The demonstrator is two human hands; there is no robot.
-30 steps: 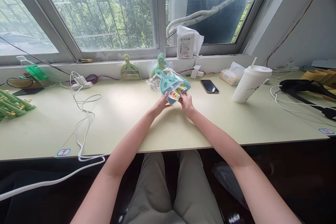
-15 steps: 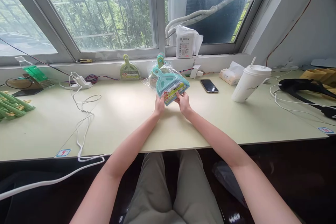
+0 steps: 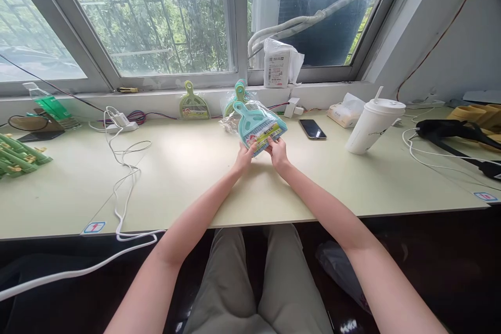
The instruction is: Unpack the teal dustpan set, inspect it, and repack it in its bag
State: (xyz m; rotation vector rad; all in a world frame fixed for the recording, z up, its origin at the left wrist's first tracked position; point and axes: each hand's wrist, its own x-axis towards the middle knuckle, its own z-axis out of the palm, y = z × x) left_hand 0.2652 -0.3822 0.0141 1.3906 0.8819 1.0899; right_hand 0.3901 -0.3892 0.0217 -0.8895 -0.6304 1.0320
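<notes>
Both my hands grip one small turquoise dustpan-and-brush set [image 3: 256, 121], wrapped in clear film with a yellow-green label. My left hand [image 3: 245, 158] is closed on its lower left edge, and my right hand [image 3: 277, 154] pinches its lower right edge. The set is held tilted above the table, its handle up to the left. Just behind it, more dustpan sets [image 3: 240, 88] in clear plastic stand in a bunch against the wall, partly hidden. Farther left, a single olive-green dustpan set [image 3: 193, 106] leans upright on the wall.
A phone [image 3: 312, 129], a tissue pack [image 3: 346, 110] and a tilted white cup with a straw [image 3: 371, 128] are to the right. Leftward are a white cable [image 3: 127, 182], a power strip [image 3: 122, 125], a green bottle [image 3: 52, 105] and green bundles [image 3: 21, 159]. The table's front edge [image 3: 254, 223] is near me.
My two hands have shifted slightly right with the turquoise dustpan set. Both keep hold of it.
</notes>
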